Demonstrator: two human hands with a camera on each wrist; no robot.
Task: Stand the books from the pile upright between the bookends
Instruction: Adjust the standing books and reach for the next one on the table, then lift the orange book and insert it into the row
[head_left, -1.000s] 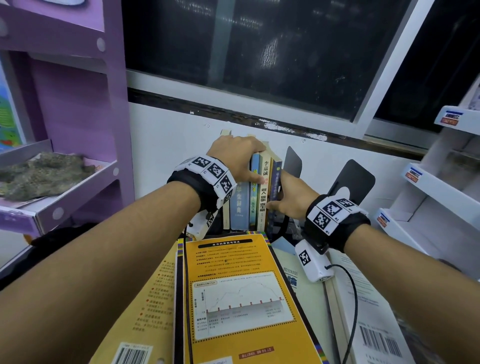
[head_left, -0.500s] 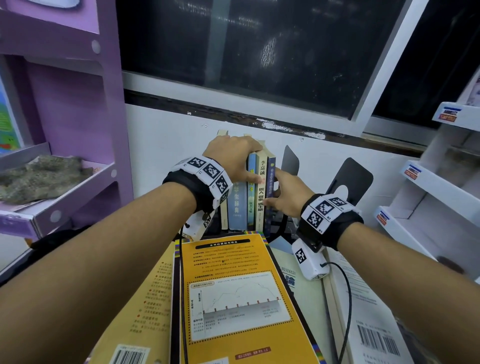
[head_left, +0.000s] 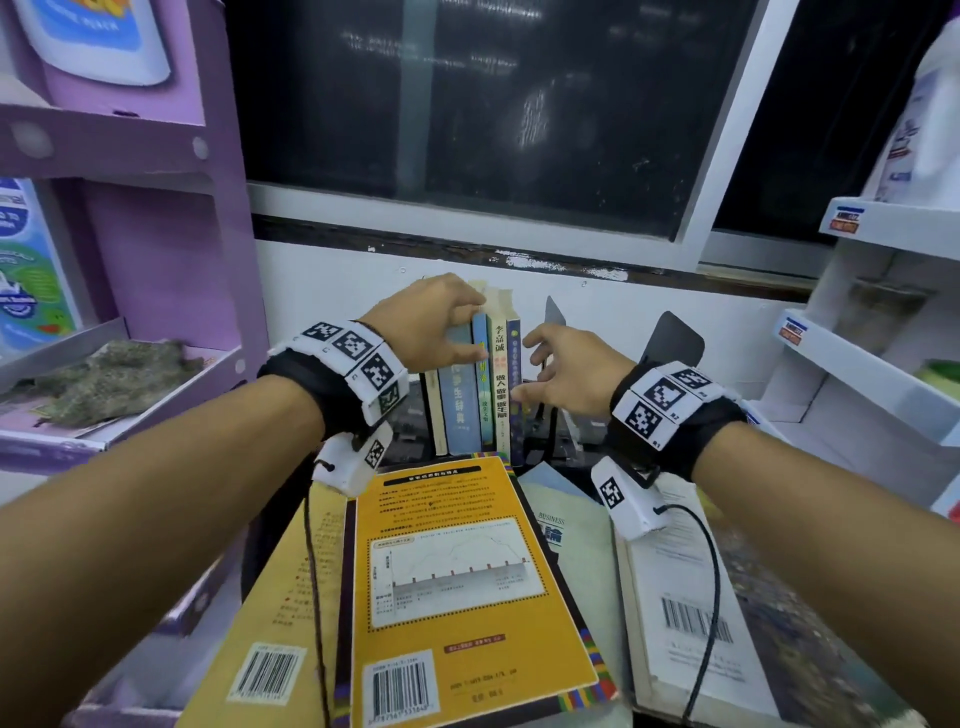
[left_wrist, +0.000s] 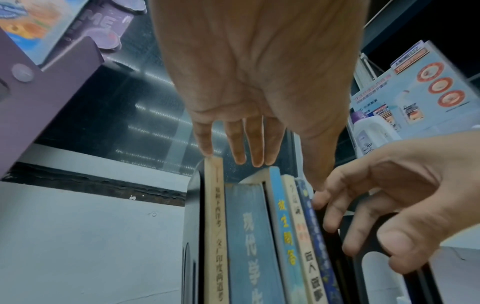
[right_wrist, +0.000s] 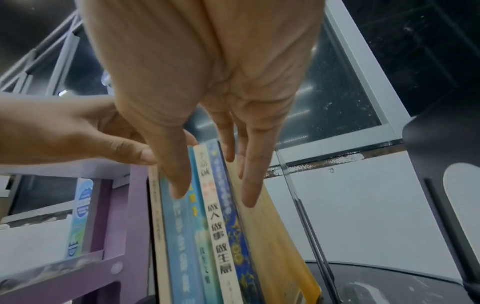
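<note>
Several books (head_left: 478, 387) stand upright in a row against a black bookend (left_wrist: 193, 226) on their left. My left hand (head_left: 457, 332) rests on the row's top with straight fingers (left_wrist: 255, 144), thumb against the spines. My right hand (head_left: 545, 371) hovers open beside the rightmost dark blue book (head_left: 514, 374); its fingers (right_wrist: 250, 185) lie along that book's yellow cover. Two more black bookends (head_left: 555, 317) (head_left: 674, 340) stand to the right. The pile lies flat in front: an orange book (head_left: 457, 571) on top, a yellow one (head_left: 291, 597), a BUSINESS book (head_left: 566, 525), a white one (head_left: 685, 597).
A purple shelf unit (head_left: 156, 260) stands close on the left and a white shelf unit (head_left: 857, 364) on the right. A white wall and a dark window (head_left: 467, 130) are behind the row. A black cable (head_left: 711, 571) trails from my right wrist over the white book.
The dark blue book went from leaning to upright against the row. My right hand has since loosened and drawn slightly away from it. My left hand stays on the row.
</note>
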